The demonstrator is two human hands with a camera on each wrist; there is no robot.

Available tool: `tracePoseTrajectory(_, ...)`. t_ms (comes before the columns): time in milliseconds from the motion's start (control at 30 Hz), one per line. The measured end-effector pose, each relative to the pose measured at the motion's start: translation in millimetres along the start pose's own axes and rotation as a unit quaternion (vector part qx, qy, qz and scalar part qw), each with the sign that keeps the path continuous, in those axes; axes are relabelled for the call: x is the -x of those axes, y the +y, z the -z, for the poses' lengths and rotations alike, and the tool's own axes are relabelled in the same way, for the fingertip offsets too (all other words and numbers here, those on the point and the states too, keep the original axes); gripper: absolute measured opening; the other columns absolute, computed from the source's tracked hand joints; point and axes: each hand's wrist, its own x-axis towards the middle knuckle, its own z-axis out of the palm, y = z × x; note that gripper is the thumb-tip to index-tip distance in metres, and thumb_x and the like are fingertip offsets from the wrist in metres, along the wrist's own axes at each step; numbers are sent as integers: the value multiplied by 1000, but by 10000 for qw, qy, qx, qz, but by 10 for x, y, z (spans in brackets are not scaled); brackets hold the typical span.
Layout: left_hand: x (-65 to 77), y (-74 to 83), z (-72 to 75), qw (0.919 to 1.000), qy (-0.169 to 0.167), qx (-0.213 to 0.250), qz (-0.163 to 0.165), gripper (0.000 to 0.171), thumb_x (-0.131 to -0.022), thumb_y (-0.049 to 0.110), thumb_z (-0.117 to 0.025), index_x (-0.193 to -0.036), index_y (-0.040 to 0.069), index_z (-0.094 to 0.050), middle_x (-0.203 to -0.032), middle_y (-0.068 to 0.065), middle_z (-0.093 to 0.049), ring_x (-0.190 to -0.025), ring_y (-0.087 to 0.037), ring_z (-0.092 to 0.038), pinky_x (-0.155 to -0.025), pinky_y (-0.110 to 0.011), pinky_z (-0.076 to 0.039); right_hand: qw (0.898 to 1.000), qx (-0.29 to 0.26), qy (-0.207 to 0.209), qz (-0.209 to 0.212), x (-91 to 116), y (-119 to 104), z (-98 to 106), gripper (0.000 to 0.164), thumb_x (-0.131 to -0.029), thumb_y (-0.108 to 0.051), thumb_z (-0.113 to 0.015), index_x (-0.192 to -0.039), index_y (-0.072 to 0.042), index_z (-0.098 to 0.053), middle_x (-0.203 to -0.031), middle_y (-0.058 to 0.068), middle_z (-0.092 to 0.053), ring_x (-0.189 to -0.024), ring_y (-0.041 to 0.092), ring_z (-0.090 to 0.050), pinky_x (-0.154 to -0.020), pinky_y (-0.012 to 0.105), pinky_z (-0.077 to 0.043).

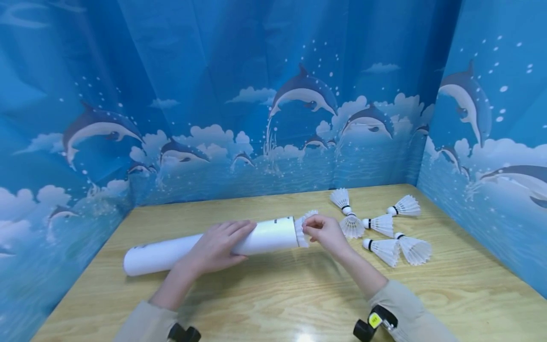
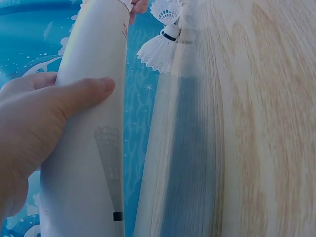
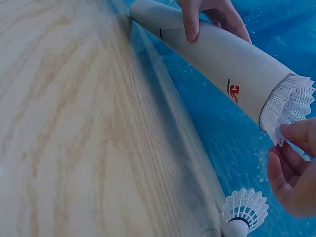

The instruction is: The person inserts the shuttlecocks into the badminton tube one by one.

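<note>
A long white shuttlecock tube (image 1: 270, 236) lies slantwise above the table, its mouth toward the right. My left hand (image 1: 215, 248) grips it around the middle, and the thumb lies along its side in the left wrist view. Out of the mouth pokes the frilled white skirt of a shuttlecock (image 3: 290, 101); its cork end is hidden inside the tube. With thumb and fingertips my right hand (image 1: 326, 233) pinches the edge of that skirt. A grey shuttlecock picture (image 2: 109, 163) is printed on the tube.
Several white shuttlecocks with black bands lie on the wooden table (image 1: 273, 304) to the right, among them one nearest the front (image 1: 384, 251) and one at the back (image 1: 340, 198). A blue dolphin-print curtain (image 1: 205, 109) borders the table behind and at the sides.
</note>
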Motion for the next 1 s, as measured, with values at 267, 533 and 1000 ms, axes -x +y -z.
tracePoseTrajectory(267, 2, -6, -7, 10000, -31, 3, -22, 80, -71, 37, -78, -138, 11, -43, -130, -10, -53, -112, -29, -53, -91, -48, -45, 9984, 562, -15, -110, 31, -12, 20, 16, -85, -2, -63, -96, 7, -67, -87, 12, -68, -72, 10, -57, -60, 29, -52)
tracePoseTrajectory(533, -6, 7, -14, 10000, -79, 7, -7, 82, -71, 36, -79, -139, 10, -42, -131, -11, -52, -112, -29, -53, -90, -49, -46, 9987, 365, 291, -221, 25, -29, 7, 9, -82, -4, -67, -88, 2, -65, -76, 4, -66, -70, 12, -58, -60, 27, -51)
tracePoseTrajectory(1000, -26, 19, -16, 10000, -8, 13, 13, 82, -70, 36, -79, -140, 12, -42, -131, -9, -53, -111, -28, -54, -90, -48, -46, 9994, 329, 40, -72, 47, -44, -25, 9, -82, -2, -66, -88, 5, -67, -78, 5, -66, -70, 11, -56, -60, 26, -49)
